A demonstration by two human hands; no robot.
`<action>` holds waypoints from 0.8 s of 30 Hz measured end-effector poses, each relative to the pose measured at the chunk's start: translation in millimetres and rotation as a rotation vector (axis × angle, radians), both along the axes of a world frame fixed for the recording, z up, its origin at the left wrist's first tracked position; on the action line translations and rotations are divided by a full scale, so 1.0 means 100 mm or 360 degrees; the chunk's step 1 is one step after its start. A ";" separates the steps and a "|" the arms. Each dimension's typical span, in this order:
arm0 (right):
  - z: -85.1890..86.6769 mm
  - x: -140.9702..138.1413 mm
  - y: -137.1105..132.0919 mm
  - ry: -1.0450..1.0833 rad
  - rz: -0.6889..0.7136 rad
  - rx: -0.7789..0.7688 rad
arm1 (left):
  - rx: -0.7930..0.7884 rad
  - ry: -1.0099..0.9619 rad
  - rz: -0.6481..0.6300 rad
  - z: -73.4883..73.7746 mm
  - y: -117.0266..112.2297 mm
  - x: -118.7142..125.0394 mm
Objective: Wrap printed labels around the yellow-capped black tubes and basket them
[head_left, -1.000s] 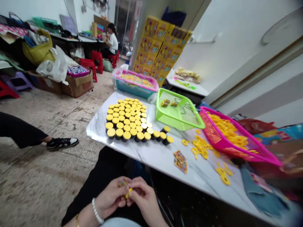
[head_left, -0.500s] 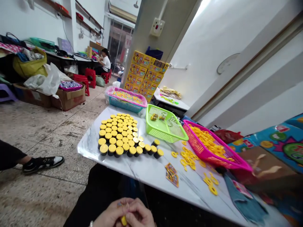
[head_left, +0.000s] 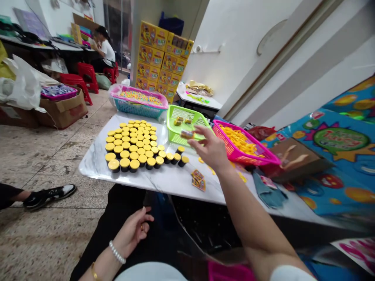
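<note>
At far left, a black-and-white shoe [head_left: 49,196] rests on the floor, much as it does half a second ago. Behind it, a co-worker [head_left: 107,52] sits at a far bench, as earlier.

The yellow-capped jars [head_left: 133,148] stand upright, close together on your table [head_left: 95,166]; their layout matches the earlier frames. Your left hand [head_left: 136,228] now lies alone above your lap, fingers loosely curled. Half a second ago both your hands meet there around a small yellow piece.

At the table's far edge sits the teal basket [head_left: 140,108], filled with small coloured pieces. To its right, the green basket [head_left: 175,137] holds small tubes lying on their sides. Another tube [head_left: 186,134], blurred, is over its near side. Two printed cards [head_left: 198,180] lie near the front edge, as before.

Your right hand [head_left: 209,146] is now stretched out over the table, thumb and fingers about one end of that tube; blur prevents telling whether you grip it or have let go. Your arm covers some loose yellow pieces [head_left: 242,176] that show plainly earlier. The pink basket [head_left: 265,159], full of the same, stands beyond, and a blue cloth [head_left: 268,191] lies at right.
</note>
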State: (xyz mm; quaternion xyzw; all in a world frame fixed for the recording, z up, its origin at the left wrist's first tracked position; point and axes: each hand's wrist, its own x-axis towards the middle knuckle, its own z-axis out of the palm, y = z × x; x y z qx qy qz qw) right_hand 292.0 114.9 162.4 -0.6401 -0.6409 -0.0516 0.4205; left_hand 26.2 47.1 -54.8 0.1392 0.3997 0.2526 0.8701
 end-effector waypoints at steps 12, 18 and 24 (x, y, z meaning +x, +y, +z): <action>-1.14 0.45 -0.66 -0.0069 -0.0411 -0.0540 | 0.0267 0.0206 -0.0155 0.09 -0.03 0.00; -1.09 0.46 -0.57 -0.0178 -0.0351 -0.0514 | 0.0404 0.0217 -0.0209 0.24 0.00 0.12; -1.03 0.52 -0.61 -0.0027 -0.0162 -0.0577 | 0.0425 0.0236 -0.0037 0.27 0.03 0.00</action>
